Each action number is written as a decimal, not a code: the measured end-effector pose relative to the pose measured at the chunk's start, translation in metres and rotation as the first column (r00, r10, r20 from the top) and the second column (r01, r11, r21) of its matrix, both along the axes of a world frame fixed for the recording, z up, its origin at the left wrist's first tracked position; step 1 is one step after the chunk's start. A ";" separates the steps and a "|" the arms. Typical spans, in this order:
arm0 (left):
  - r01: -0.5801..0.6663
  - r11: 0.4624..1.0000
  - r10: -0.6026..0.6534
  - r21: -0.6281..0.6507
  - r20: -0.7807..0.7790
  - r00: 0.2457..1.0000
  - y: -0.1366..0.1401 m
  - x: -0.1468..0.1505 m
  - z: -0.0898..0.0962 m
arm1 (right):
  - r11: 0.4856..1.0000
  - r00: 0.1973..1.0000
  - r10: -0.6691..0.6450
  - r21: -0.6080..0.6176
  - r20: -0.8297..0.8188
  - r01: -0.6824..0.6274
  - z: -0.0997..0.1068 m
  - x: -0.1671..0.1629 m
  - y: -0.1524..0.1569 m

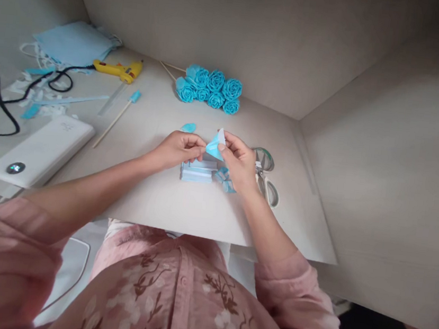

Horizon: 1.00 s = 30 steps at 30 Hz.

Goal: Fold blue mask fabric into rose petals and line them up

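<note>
Between my hands is a small piece of blue-and-white mask fabric [214, 147], folded to a point. My right hand [240, 159] pinches its right side between thumb and fingers. The fingertips of my left hand [181, 149] are closed at its left corner. Below them on the table lie stacked pale strips of fabric [197, 174] and a few small blue folded pieces [225, 180], partly behind my right hand. Just beyond my left hand is a loose blue petal [188, 127]. A pair of scissors [268, 178] lies right of my right hand.
Blue fabric roses [215, 89] on sticks lie at the back. To the left are a yellow glue gun [121, 69] with black cord, a stick with a blue tip [115, 119], a white power bank [41, 150], fabric scraps [35, 96] and stacked masks [74, 42]. Partitions enclose the table.
</note>
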<state>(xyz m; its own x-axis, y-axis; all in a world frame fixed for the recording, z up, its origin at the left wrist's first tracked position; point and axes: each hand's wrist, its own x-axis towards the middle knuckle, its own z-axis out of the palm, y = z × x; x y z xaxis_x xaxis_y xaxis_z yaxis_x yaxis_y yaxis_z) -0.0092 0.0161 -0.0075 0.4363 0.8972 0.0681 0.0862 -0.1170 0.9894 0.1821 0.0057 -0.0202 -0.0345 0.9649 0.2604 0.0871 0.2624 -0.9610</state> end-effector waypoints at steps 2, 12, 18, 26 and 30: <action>0.010 1.000 -0.010 -0.003 0.012 1.000 0.000 0.000 0.001 | 1.000 1.000 -0.004 0.004 -0.010 0.004 0.000 0.000 0.000; -0.005 0.997 0.011 0.078 -0.076 0.997 -0.001 -0.001 -0.001 | 0.999 0.999 0.041 -0.007 0.019 -0.041 -0.001 -0.005 -0.004; -0.057 0.996 0.063 0.071 -0.096 0.993 0.000 -0.001 -0.001 | 0.997 0.998 -0.022 0.081 0.063 0.017 0.011 -0.002 -0.009; 0.006 0.985 0.025 0.175 -0.171 0.985 -0.003 0.001 -0.002 | 0.995 0.987 0.004 0.099 0.162 -0.020 0.009 -0.002 -0.008; 0.002 0.985 0.025 0.174 -0.157 0.987 -0.003 0.001 -0.002 | 0.995 0.996 -0.067 0.072 0.056 0.063 0.007 0.001 -0.004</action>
